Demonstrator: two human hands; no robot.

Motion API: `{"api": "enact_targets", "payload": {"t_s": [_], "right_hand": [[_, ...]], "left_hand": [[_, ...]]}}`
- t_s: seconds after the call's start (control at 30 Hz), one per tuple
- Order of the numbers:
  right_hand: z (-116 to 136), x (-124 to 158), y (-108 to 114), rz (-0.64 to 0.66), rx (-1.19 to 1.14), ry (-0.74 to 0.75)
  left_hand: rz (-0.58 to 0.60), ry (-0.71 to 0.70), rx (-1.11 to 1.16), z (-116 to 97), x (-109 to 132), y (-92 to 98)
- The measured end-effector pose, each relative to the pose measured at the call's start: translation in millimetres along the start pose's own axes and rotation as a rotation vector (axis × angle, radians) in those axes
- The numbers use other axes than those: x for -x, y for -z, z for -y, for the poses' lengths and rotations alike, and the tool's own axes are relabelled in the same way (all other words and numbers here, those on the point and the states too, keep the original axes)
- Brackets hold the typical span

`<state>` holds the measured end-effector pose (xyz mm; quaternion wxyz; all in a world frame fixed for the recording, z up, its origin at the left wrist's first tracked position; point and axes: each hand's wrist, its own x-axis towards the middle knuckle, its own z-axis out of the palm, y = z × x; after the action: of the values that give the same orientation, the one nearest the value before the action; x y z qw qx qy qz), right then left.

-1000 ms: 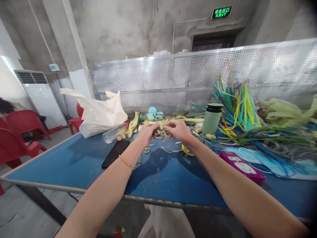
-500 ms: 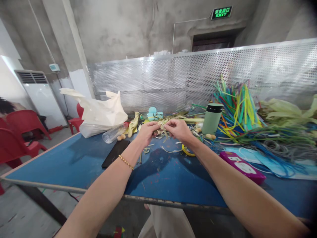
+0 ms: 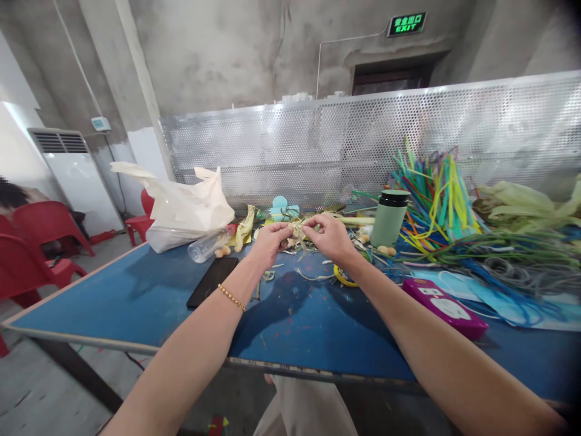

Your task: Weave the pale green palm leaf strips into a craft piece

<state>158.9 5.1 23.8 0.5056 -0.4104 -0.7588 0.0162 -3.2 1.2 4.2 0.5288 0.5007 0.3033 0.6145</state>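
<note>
Over the back middle of the blue table (image 3: 149, 303), my left hand (image 3: 273, 238) is closed, thumb and fingers pinching a pale, dry plant strip (image 3: 298, 232) that looks like corn husk. Facing it, my right hand (image 3: 327, 235) is closed in a pinch at the other side of the same strip, its fingertips close to the left ones. Shreds of pale and green plant strips lie beneath and behind both hands. A yellow ring (image 3: 344, 277) lies below my right wrist. Left of my left forearm rests a black phone (image 3: 212, 283).
At the left stand a white plastic bag (image 3: 188, 209) and a clear bottle (image 3: 207, 245) on its side. To the right are a green tumbler (image 3: 389, 219), a bundle of coloured strips (image 3: 445, 200), a purple power strip (image 3: 445, 307) and blue face masks (image 3: 503, 297). A perforated metal panel (image 3: 290, 151) rises behind.
My right hand has shifted very slightly, its fingertips a little farther from the left ones. My left hand keeps its pinch in nearly the same place.
</note>
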Motion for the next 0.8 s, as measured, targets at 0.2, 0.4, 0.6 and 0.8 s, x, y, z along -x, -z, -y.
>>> {"api": "enact_targets", "payload": {"t_s": [0.2,0.4,0.6,0.8], "right_hand": [[-2.3,1.2,-1.7,-0.082,0.105,0.067],[4.5,8.3,1.0,-0.040,0.218,0.104],[-3.1,2.8,-1.1,0.033,0.140,0.021],[-0.1,-1.2,-1.6,0.121,0.007,-0.031]], "left_hand": [[-0.010,-0.010,0.009,1.8,-1.2,0.6],[-0.003,-0.019,0.017,2.4,-1.0,-0.6],[0.025,0.023,0.022,-0.8,2.3,-4.0],[0.020,0.002,0.014,-0.8,2.7,-3.9]]}}
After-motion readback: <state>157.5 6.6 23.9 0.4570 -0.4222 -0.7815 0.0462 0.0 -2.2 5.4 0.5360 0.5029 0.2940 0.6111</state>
